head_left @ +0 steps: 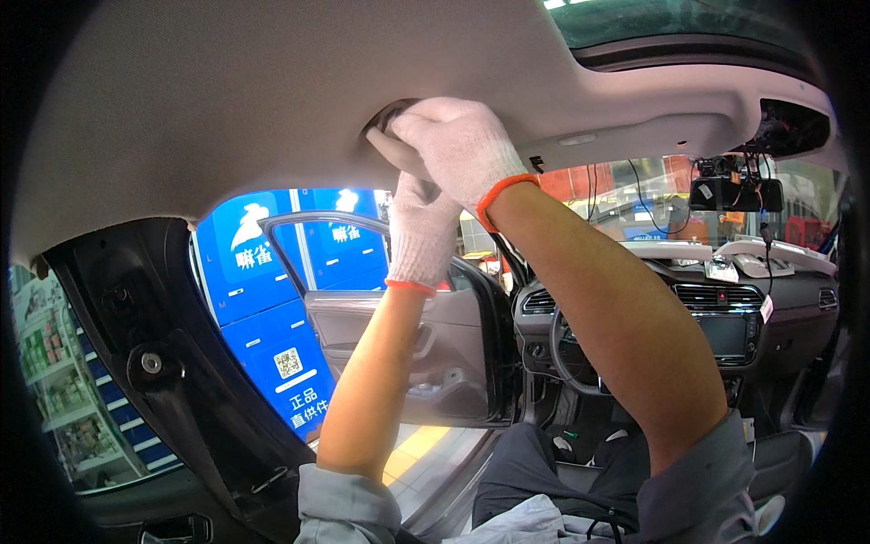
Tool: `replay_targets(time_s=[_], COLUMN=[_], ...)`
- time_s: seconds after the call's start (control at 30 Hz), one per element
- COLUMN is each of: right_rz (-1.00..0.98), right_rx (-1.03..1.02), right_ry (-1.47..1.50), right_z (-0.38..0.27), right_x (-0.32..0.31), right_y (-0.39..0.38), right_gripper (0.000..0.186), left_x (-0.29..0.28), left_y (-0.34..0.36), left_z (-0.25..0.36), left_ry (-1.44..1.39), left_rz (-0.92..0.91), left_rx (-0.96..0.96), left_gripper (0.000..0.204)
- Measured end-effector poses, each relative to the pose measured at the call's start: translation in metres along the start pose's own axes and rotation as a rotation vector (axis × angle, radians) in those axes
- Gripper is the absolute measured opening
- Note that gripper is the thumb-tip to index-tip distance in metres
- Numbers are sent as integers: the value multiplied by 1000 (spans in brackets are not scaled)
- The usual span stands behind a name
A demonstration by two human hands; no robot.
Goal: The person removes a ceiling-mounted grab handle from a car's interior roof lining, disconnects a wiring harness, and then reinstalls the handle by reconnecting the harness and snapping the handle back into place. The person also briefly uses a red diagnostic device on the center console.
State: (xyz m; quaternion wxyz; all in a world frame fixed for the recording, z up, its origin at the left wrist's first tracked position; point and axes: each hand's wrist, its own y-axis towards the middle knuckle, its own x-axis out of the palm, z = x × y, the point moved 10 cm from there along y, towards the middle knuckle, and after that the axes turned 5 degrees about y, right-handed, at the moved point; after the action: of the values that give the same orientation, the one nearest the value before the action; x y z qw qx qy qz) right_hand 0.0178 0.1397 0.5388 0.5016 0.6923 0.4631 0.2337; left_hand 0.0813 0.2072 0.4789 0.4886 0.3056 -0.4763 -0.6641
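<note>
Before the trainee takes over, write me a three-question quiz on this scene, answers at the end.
1. True or false: the left hand and the right hand are both gloved.
2. Multiple choice: the car door with the blue panels behind it stands a) shut, b) open.
3. Open question: what overhead surface do the hands reach up to?

Key: 1. True. 2. b. 3. The pale headliner.
</note>
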Motion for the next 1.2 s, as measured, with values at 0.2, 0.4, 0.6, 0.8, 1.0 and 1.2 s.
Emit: replay_targets(time_s=[0.2,0.4,0.6,0.8,1.0,1.2], right_rz=[-116,-114,-176,-39,26,-81], right_rx=[-152,-440,-309,87,-62,-40], right_ry=[-397,-951,-1050,-240,-223,-271], right_z=[-13,-26,-16,2,-7,-9], right_x=[4,20,33,5,2,9], right_y=[6,5,20,3,0,6], right_gripper=[41,47,46,45,39,35], left_x=[2,0,0,-2,-2,-3], left_y=[3,4,3,2,1,1], left_z=[-1,-6,-8,-7,-1,-5], left_ry=[31,65,24,29,48,30], left_rz=[-33,-14,-9,11,5,26], left_rx=[31,9,-8,-16,-1,-11], left_gripper=[50,49,51,50,47,47])
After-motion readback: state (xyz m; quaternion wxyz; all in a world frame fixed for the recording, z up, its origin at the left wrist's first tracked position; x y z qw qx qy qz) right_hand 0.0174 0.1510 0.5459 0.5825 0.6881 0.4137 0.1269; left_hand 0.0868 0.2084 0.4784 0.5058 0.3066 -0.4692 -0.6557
